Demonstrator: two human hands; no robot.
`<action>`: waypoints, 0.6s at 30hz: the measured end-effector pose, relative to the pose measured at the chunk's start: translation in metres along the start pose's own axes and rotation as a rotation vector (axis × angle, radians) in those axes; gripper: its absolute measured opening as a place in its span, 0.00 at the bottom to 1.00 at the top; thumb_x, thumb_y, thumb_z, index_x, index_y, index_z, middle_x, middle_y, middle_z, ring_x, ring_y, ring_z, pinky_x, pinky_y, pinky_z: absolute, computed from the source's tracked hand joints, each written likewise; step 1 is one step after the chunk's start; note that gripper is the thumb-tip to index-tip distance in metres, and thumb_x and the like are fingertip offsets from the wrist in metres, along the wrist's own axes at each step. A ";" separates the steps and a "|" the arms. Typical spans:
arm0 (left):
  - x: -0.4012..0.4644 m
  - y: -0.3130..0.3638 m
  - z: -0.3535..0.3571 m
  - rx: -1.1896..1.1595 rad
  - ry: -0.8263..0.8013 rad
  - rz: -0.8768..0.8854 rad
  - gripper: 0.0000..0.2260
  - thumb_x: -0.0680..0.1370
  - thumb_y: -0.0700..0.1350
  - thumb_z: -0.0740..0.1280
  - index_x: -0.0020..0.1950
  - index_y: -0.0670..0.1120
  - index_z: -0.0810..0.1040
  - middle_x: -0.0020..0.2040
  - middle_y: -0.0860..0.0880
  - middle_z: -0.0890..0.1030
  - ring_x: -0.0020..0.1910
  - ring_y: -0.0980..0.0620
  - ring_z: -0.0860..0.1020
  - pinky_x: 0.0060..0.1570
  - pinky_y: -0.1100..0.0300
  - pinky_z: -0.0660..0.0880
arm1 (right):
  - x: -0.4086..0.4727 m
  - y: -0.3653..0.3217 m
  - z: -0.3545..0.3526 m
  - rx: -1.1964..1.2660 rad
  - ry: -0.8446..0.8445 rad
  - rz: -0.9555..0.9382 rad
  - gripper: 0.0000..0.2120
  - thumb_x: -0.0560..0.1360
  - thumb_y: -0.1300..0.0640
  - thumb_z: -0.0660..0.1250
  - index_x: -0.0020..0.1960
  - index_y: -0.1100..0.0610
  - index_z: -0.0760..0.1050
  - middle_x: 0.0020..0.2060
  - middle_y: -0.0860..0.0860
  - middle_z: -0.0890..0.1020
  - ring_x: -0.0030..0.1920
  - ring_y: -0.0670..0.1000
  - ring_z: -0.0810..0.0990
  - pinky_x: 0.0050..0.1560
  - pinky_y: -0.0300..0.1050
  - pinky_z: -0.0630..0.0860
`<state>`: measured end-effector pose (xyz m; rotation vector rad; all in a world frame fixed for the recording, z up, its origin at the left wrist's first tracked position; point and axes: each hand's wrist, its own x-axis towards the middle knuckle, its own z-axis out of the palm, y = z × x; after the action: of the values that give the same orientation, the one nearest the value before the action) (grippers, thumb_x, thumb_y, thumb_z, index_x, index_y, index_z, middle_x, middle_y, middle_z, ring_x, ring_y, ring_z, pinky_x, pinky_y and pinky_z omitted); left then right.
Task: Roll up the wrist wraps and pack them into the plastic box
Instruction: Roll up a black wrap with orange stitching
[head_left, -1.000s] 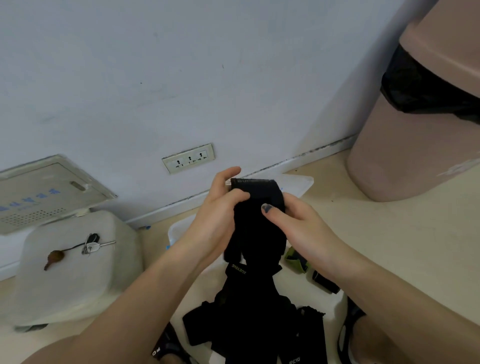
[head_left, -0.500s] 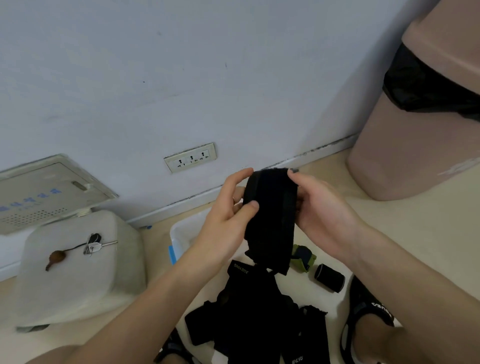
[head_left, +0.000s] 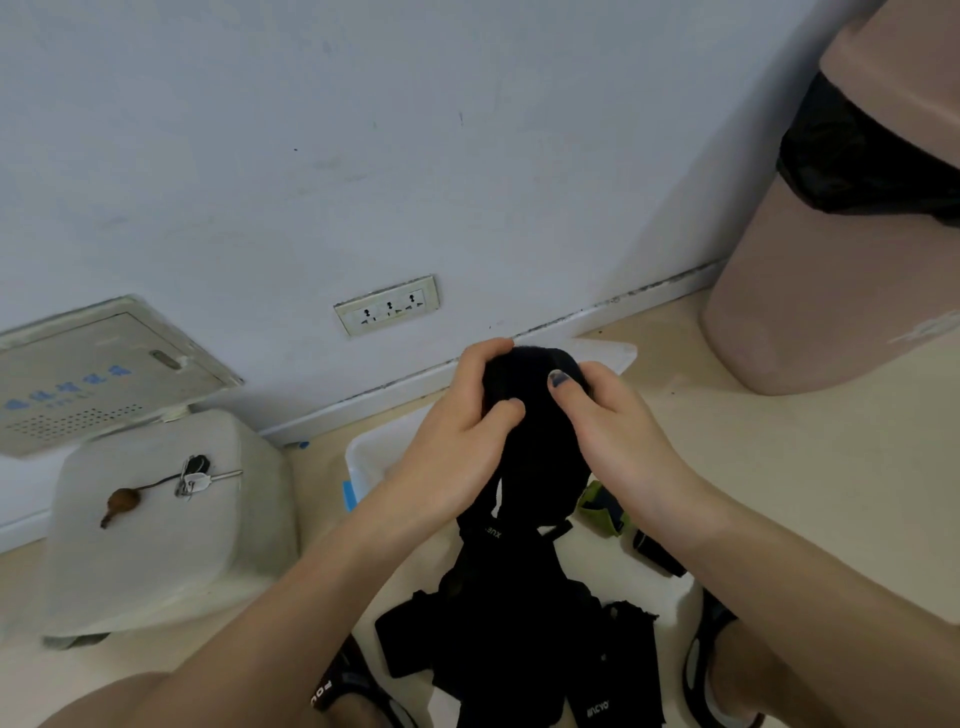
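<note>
The left hand (head_left: 457, 441) and the right hand (head_left: 618, 436) both hold the black wrist wrap (head_left: 524, 410), fingers curled around its rolled top and thumbs pressing on the near face. From the fingers the free tail of the wrap hangs straight down toward the pile of wraps (head_left: 514, 634), so its long axis is vertical and rolling must go downward. The plastic box (head_left: 363, 457) lies just below and behind the left hand, which seems nearer to it.

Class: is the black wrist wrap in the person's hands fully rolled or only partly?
Partly rolled: both hands grip a bunched top of the wrist wrap, while its tail hangs loose.
</note>
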<state>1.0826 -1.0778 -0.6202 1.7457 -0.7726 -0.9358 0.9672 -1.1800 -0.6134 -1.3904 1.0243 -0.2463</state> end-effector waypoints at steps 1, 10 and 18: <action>0.000 -0.001 0.000 0.024 -0.010 0.005 0.20 0.83 0.41 0.61 0.71 0.60 0.67 0.49 0.58 0.79 0.44 0.62 0.79 0.44 0.65 0.73 | 0.001 0.000 -0.001 0.014 0.011 -0.006 0.10 0.85 0.50 0.60 0.57 0.54 0.78 0.51 0.53 0.85 0.50 0.49 0.85 0.45 0.42 0.80; 0.004 0.007 -0.007 -0.238 0.117 -0.064 0.16 0.84 0.39 0.63 0.67 0.57 0.75 0.47 0.43 0.83 0.37 0.56 0.80 0.31 0.68 0.72 | 0.004 -0.004 -0.011 0.202 -0.091 0.016 0.10 0.82 0.57 0.68 0.62 0.52 0.78 0.51 0.51 0.88 0.52 0.49 0.88 0.61 0.53 0.81; 0.004 0.011 -0.018 -0.155 0.016 -0.080 0.16 0.80 0.40 0.71 0.64 0.55 0.77 0.52 0.43 0.85 0.39 0.56 0.83 0.34 0.68 0.75 | 0.004 -0.006 -0.017 0.223 -0.076 -0.085 0.18 0.80 0.61 0.70 0.67 0.46 0.75 0.46 0.53 0.88 0.48 0.52 0.89 0.52 0.48 0.83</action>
<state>1.0995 -1.0764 -0.6069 1.6565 -0.6074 -1.0078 0.9602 -1.1959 -0.6072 -1.2325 0.8487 -0.3571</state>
